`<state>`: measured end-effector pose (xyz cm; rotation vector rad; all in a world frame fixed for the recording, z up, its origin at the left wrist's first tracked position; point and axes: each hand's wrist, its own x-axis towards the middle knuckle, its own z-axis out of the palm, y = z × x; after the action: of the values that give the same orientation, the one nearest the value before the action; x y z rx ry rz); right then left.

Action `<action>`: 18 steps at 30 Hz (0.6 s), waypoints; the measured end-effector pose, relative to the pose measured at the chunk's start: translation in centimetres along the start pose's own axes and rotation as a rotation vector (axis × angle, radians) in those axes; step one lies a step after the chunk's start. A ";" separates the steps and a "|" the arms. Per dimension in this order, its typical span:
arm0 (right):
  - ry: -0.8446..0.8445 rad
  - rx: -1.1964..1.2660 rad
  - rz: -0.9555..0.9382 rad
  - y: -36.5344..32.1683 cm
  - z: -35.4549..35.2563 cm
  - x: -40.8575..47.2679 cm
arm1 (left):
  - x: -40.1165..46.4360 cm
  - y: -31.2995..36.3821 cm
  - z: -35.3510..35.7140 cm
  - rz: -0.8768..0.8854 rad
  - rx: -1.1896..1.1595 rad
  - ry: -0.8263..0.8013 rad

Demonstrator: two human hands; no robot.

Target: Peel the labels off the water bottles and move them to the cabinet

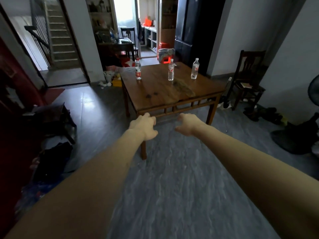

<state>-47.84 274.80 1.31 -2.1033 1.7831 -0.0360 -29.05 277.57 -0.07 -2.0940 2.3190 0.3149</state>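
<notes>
While three labelled bottles (170,70) stand along table (164,94) far edge, both hands (144,125) loosely curled, holding nothing.

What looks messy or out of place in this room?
The three bottles stand upright on the table, labels on, nothing spilled. The odd spot is the floor by the table's far left corner: crumpled white litter lies scattered beside a yellow box. Shoes also lie loose by the right wall.

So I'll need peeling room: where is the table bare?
The table is bare from its near edge up to the three bottles, which line the far side with wide gaps between. Both hands hold nothing.
</notes>
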 end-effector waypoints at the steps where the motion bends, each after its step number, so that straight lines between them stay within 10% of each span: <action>1: -0.007 0.001 -0.013 0.1 -0.1 1.4 | 1.3 -0.6 -0.1 -0.013 0.005 0.001; 18: -0.004 0.015 -0.081 -3.9 -4.1 27.0 | 24.7 -12.9 -3.5 -0.100 -0.043 -0.011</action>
<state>-39.95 248.37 0.22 -2.1621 1.6895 -0.0660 -18.60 251.54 -1.84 -2.2129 2.2116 0.3764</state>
